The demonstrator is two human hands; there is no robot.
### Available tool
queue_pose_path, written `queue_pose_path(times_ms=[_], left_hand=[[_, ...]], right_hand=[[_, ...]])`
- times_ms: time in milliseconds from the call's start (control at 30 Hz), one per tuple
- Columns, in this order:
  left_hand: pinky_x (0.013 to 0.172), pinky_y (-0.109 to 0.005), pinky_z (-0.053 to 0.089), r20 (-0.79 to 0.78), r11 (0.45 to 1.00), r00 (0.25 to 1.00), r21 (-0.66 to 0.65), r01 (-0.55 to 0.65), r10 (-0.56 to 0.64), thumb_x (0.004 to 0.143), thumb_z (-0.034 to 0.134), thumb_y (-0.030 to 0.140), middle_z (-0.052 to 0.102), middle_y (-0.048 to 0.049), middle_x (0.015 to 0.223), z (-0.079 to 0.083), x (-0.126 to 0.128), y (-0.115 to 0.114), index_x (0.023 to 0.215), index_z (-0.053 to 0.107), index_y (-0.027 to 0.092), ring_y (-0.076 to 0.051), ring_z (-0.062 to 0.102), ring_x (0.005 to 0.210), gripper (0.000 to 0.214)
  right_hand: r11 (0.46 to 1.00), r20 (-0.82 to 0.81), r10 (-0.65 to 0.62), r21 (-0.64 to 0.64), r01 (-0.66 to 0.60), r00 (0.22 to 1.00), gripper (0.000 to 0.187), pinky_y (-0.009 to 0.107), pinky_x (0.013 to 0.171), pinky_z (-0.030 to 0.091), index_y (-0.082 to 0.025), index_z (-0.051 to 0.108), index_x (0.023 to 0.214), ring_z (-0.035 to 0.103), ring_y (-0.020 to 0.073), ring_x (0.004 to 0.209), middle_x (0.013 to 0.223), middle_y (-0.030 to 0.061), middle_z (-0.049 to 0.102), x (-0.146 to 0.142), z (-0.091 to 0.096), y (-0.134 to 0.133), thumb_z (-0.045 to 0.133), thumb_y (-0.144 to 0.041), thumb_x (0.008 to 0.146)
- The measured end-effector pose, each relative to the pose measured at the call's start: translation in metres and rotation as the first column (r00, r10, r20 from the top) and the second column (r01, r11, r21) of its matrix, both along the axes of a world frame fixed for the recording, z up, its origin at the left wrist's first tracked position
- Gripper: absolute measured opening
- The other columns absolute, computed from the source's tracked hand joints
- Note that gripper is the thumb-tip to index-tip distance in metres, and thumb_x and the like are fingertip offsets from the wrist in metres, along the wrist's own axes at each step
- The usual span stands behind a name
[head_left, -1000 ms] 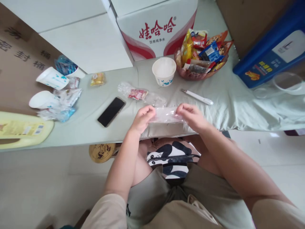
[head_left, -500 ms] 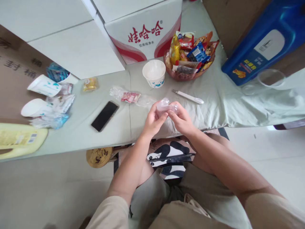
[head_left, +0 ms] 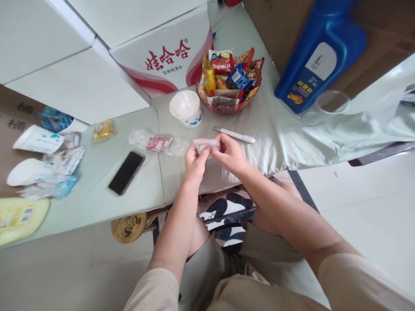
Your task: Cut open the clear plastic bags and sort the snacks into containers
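Between my left hand [head_left: 196, 160] and my right hand [head_left: 229, 152] is a clear plastic wrapper [head_left: 207, 144], pinched by the fingers of both. Whether anything lies inside it I cannot tell. Just left of my hands, an opened clear wrapper with a red label [head_left: 159, 143] rests on the cloth. A white paper bowl [head_left: 186, 109] with blue leaf marks stands beyond my hands. To its right lies a white utility knife [head_left: 238, 135], its tip toward the bowl.
A pinkish glass bowl [head_left: 223, 108] holds several packaged snacks. A black phone [head_left: 126, 173] and a yellow packet [head_left: 103, 130] lie left. Paper cups [head_left: 39, 139] and crumpled wrappers [head_left: 66, 160] sit farther left. A blue bottle [head_left: 311, 65] and a clear plastic cup [head_left: 332, 102] stand right.
The view has shifted, so the scene's objects sit farther left. The wrapper in my hands was bunched up above my fingers and now looks flatter and stretched between them.
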State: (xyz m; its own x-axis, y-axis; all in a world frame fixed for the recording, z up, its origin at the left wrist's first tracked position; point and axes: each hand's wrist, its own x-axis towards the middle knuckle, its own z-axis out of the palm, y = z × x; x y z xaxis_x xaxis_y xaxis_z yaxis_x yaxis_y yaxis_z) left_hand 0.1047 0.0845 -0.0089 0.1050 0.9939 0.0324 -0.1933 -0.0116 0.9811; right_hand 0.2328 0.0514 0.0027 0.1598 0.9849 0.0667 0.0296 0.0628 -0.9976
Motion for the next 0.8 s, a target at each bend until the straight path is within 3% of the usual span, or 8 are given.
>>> queue_pose_path(times_ms=[133, 267, 400, 500, 567, 633, 733, 800], left_hand=[[0.072, -0.022, 0.051, -0.065, 0.963, 0.965, 0.109, -0.246, 0.254, 0.064, 0.088, 0.043, 0.066, 0.0025, 0.080, -0.004, -0.004, 0.007, 0.090, 0.060, 0.020, -0.010, 0.063, 0.071, 0.045], [0.072, -0.022, 0.047, -0.193, 0.856, 0.862, 0.340, -0.390, 0.469, 0.068, 0.081, 0.033, 0.060, 0.0037, 0.078, 0.009, -0.021, 0.013, 0.087, 0.055, 0.019, -0.009, 0.057, 0.071, 0.035], [0.067, -0.022, 0.041, -0.368, 0.736, 0.691, 0.575, -0.357, 0.622, 0.073, 0.068, 0.016, 0.048, 0.0062, 0.070, 0.054, -0.030, 0.029, 0.076, 0.050, 0.020, -0.009, 0.046, 0.065, 0.019], [0.066, -0.024, 0.038, -0.438, 0.674, 0.587, 0.689, -0.267, 0.681, 0.074, 0.062, 0.006, 0.040, 0.0063, 0.066, 0.094, -0.024, 0.061, 0.069, 0.043, 0.021, -0.011, 0.040, 0.063, 0.025], [0.068, -0.025, 0.038, -0.522, 0.692, 0.542, 0.703, -0.164, 0.658, 0.072, 0.058, -0.001, 0.041, 0.0057, 0.066, 0.112, -0.017, 0.088, 0.069, 0.044, 0.022, -0.012, 0.043, 0.064, 0.027], [0.076, -0.027, 0.042, -0.680, 0.759, 0.439, 0.651, -0.006, 0.587, 0.070, 0.059, -0.002, 0.050, 0.0037, 0.070, 0.120, -0.010, 0.115, 0.073, 0.049, 0.021, -0.014, 0.052, 0.072, 0.025], [0.089, -0.032, 0.046, -0.934, 0.896, 0.077, 0.357, 0.264, 0.349, 0.072, 0.062, 0.003, 0.068, -0.0044, 0.087, 0.114, 0.003, 0.148, 0.086, 0.062, 0.018, -0.020, 0.063, 0.091, 0.021], [0.092, -0.036, 0.048, -0.975, 0.947, -0.181, 0.067, 0.315, 0.129, 0.072, 0.066, 0.009, 0.072, -0.0101, 0.095, 0.107, 0.011, 0.164, 0.089, 0.067, 0.015, -0.026, 0.066, 0.099, 0.019]], right_hand=[[0.999, -0.069, -0.046, 0.024, 0.048, 0.997, 0.021, 0.027, 0.061, 0.037, -0.023, 0.049, 0.084, 0.046, 0.0112, 0.064, 0.075, -0.0039, 0.053, 0.004, 0.005, 0.003, 0.059, -0.040, 0.077], [0.999, -0.063, -0.039, -0.004, 0.039, 0.997, 0.015, 0.028, 0.061, 0.037, -0.023, 0.051, 0.080, 0.047, 0.0115, 0.061, 0.073, -0.0029, 0.055, 0.010, 0.010, 0.003, 0.053, -0.038, 0.078], [1.000, -0.002, -0.011, -0.024, 0.011, 1.000, 0.011, 0.028, 0.062, 0.037, -0.023, 0.052, 0.078, 0.047, 0.0122, 0.061, 0.071, -0.0029, 0.057, 0.014, 0.013, 0.001, 0.052, -0.034, 0.077], [0.999, 0.027, 0.009, -0.036, -0.008, 1.000, 0.010, 0.029, 0.063, 0.037, -0.023, 0.052, 0.078, 0.048, 0.0127, 0.061, 0.070, -0.0029, 0.058, 0.014, 0.014, -0.001, 0.052, -0.032, 0.078], [0.999, 0.047, 0.030, -0.040, -0.028, 0.998, 0.009, 0.029, 0.065, 0.038, -0.023, 0.052, 0.078, 0.049, 0.0131, 0.062, 0.070, -0.0028, 0.058, 0.012, 0.014, -0.001, 0.052, -0.031, 0.079], [0.997, 0.076, 0.061, -0.044, -0.058, 0.995, 0.007, 0.029, 0.066, 0.038, -0.023, 0.052, 0.079, 0.050, 0.0136, 0.063, 0.070, -0.0024, 0.059, 0.010, 0.015, 0.000, 0.052, -0.029, 0.079], [0.994, 0.139, 0.101, -0.045, -0.096, 0.985, 0.004, 0.029, 0.067, 0.037, -0.022, 0.053, 0.079, 0.052, 0.0143, 0.064, 0.071, -0.0016, 0.061, 0.009, 0.016, 0.001, 0.052, -0.026, 0.079], [0.992, 0.172, 0.120, -0.045, -0.114, 0.978, 0.003, 0.029, 0.067, 0.037, -0.022, 0.053, 0.079, 0.052, 0.0145, 0.065, 0.072, -0.0009, 0.062, 0.009, 0.017, 0.002, 0.052, -0.025, 0.080]])
